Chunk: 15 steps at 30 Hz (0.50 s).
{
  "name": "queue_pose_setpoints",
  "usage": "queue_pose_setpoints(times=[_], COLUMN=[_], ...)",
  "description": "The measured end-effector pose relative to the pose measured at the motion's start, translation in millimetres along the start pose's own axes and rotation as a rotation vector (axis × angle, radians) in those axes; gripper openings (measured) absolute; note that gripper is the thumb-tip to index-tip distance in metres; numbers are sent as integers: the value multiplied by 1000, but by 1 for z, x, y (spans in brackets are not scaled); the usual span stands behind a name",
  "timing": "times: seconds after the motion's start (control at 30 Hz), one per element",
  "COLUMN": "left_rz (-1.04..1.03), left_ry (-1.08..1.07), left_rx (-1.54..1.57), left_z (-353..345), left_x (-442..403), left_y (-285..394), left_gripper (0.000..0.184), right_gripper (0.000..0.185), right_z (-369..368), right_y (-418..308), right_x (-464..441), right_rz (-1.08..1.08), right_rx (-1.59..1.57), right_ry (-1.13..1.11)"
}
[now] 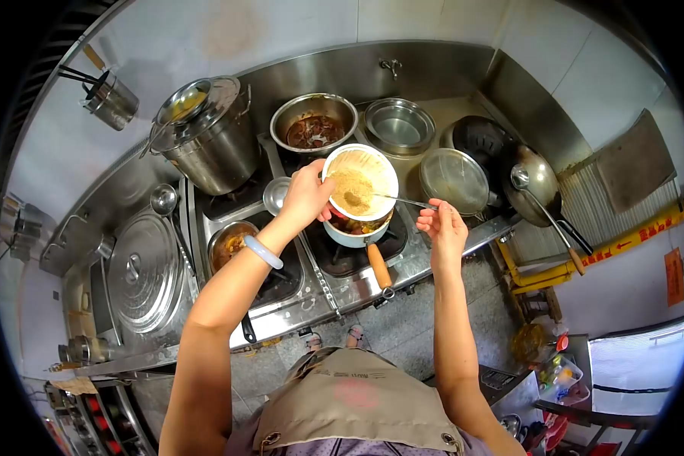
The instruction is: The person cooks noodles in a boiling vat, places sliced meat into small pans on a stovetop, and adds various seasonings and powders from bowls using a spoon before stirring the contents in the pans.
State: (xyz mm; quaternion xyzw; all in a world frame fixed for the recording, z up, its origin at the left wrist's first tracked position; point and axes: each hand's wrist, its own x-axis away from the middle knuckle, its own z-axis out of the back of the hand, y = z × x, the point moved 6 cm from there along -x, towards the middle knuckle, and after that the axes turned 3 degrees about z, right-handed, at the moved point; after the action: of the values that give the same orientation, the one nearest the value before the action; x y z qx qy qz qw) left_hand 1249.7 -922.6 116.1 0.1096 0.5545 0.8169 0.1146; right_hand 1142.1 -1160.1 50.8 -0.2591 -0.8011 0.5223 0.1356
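Observation:
My left hand (311,196) grips the rim of a white container (390,176), tilted so that its tan powder (351,187) shows. Between the thumb and fingers of my right hand (442,226) is the handle of a thin metal spoon (412,201); its far end reaches into the container. Directly below the container, partly covered by it, a light-blue pot (347,239) with a wooden handle (378,264) sits on the stove. Dark chunky food shows inside the pot.
A steel bowl of dark red sauce (315,132), a basin (400,125), a strainer (454,181) and a wok (538,184) stand behind and to the right. On the left are a tall stockpot (219,156), a small pan (230,245), ladles and a large round lid (144,277).

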Motion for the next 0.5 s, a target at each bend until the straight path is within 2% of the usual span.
queue_pose_setpoints(times=[0.5], left_rz=[17], left_ry=[24], left_rx=[-9], left_z=[1], left_x=[17], left_y=[5], left_gripper=[32], right_gripper=[30], right_z=[8], right_y=[-6], right_x=[9], right_rz=[-40], right_rx=[-19], right_ry=[-5])
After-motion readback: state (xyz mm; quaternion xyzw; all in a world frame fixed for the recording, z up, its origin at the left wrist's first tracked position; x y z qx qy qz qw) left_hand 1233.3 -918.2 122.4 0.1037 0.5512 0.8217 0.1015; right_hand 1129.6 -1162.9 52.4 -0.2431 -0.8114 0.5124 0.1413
